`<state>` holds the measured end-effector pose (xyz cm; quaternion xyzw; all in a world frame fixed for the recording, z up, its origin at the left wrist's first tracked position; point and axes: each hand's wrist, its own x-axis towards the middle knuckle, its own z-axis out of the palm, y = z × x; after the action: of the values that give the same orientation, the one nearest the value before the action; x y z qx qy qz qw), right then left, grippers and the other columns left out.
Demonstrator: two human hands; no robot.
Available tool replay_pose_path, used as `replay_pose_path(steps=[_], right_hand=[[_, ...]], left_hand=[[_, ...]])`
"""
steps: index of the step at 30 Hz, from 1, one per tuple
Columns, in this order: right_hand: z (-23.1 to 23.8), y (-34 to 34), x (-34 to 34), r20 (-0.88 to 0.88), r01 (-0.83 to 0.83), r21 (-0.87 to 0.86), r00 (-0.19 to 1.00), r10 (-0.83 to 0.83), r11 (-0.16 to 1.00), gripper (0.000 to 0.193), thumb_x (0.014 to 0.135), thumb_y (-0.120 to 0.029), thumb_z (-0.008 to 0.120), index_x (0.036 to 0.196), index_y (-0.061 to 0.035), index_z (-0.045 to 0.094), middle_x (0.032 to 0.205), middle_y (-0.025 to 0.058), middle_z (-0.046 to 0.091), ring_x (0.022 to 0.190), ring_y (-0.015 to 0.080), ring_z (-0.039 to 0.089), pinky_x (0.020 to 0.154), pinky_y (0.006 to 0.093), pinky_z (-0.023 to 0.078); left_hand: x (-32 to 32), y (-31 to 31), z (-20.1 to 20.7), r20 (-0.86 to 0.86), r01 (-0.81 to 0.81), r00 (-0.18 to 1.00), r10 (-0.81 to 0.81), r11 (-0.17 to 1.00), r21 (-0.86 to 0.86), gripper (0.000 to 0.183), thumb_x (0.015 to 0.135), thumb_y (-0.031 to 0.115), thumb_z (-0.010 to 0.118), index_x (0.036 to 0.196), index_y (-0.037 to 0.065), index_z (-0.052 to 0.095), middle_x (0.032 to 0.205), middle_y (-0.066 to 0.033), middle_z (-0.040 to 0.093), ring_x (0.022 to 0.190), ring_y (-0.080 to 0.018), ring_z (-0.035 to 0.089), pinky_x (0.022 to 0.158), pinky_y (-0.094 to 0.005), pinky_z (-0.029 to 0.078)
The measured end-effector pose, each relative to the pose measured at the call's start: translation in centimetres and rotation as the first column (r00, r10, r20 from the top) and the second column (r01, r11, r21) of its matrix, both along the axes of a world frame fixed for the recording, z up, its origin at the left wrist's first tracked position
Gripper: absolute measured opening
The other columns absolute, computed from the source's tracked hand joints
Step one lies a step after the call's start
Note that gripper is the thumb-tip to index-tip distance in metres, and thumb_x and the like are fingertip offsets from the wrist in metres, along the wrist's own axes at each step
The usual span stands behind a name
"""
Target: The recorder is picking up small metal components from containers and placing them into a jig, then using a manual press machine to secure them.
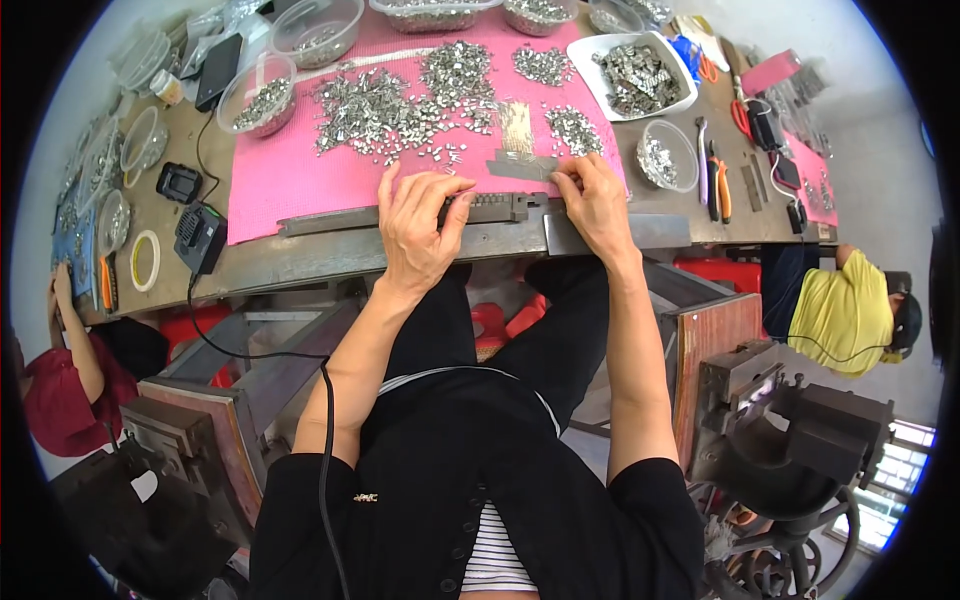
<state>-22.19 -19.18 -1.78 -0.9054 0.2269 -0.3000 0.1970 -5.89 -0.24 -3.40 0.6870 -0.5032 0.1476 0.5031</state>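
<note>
A long dark metal bar with a row of slots (490, 208) lies along the near edge of the pink mat (268, 190). Over its middle, my left hand (415, 225) is closed, with thumb and index finger nearly together at the bar; anything between them is too small to make out. My right hand (597, 205) pinches thumb and fingertips together beside a flat grey metal strip (522, 166); whatever it holds is hidden. Beyond that strip stands a patch of thin brass-coloured pieces (516, 128). Loose small silver metal parts (370, 110) lie heaped on the mat.
A white tray (686, 75) and clear tubs (665, 152) hold metal parts. Orange-handled pliers (724, 190) lie at right. A black cable (328, 430) crosses my left arm. Other people sit at left, in a red sleeve (75, 395), and right, in a yellow shirt (840, 320).
</note>
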Motion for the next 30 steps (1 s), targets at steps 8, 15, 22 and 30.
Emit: replay_pose_path(steps=[8, 15, 22, 30], right_hand=[[1.5, 4.9, 1.4, 0.168, -0.115, 0.235, 0.983, 0.077, 0.965, 0.007, 0.088, -0.006, 0.072, 0.092, -0.0019, 0.067, 0.090, 0.0098, 0.069, 0.082, 0.0275, 0.065, 0.077, 0.0380, 0.049], [-0.8, 7.0, 2.6, 0.215, -0.061, 0.124, 0.976, 0.033, 0.990, 0.007, 0.087, -0.005, 0.072, 0.090, -0.0069, 0.067, 0.095, 0.0048, 0.069, 0.091, 0.0251, 0.062, 0.089, 0.0386, 0.042], [-1.1, 7.1, 2.5, 0.243, -0.055, 0.141, 0.970, 0.019, 0.988, 0.008, 0.086, -0.005, 0.073, 0.090, -0.0060, 0.066, 0.094, 0.0053, 0.069, 0.089, 0.0255, 0.062, 0.087, 0.0382, 0.043], [-0.8, 6.3, 2.0, 0.268, -0.125, 0.439, 0.963, 0.003, 0.890, 0.011, 0.087, 0.000, 0.072, 0.097, 0.0007, 0.068, 0.099, 0.0094, 0.071, 0.096, 0.0214, 0.066, 0.087, 0.0318, 0.050]], left_hand=[[0.0, 0.2, 0.2, 0.002, -0.010, 1.000, 0.010, 1.000, 0.000, 0.012, 0.087, 0.010, 0.075, 0.099, 0.011, 0.072, 0.091, -0.0016, 0.070, 0.093, -0.0218, 0.066, 0.110, -0.0487, 0.036], [-0.1, 0.0, 0.2, 0.007, -0.007, 1.000, 0.007, 1.000, 0.001, 0.012, 0.087, 0.009, 0.074, 0.099, 0.012, 0.072, 0.091, -0.0014, 0.070, 0.093, -0.0215, 0.066, 0.110, -0.0483, 0.036], [-0.1, 0.2, 0.2, 0.001, -0.006, 1.000, 0.006, 1.000, 0.010, 0.012, 0.087, 0.010, 0.074, 0.099, 0.012, 0.072, 0.091, -0.0009, 0.070, 0.093, -0.0213, 0.066, 0.110, -0.0482, 0.036], [0.0, 0.1, 0.3, 0.011, -0.004, 1.000, 0.004, 1.000, 0.012, 0.012, 0.087, 0.010, 0.074, 0.098, 0.012, 0.072, 0.091, -0.0014, 0.070, 0.092, -0.0215, 0.066, 0.110, -0.0487, 0.036]])
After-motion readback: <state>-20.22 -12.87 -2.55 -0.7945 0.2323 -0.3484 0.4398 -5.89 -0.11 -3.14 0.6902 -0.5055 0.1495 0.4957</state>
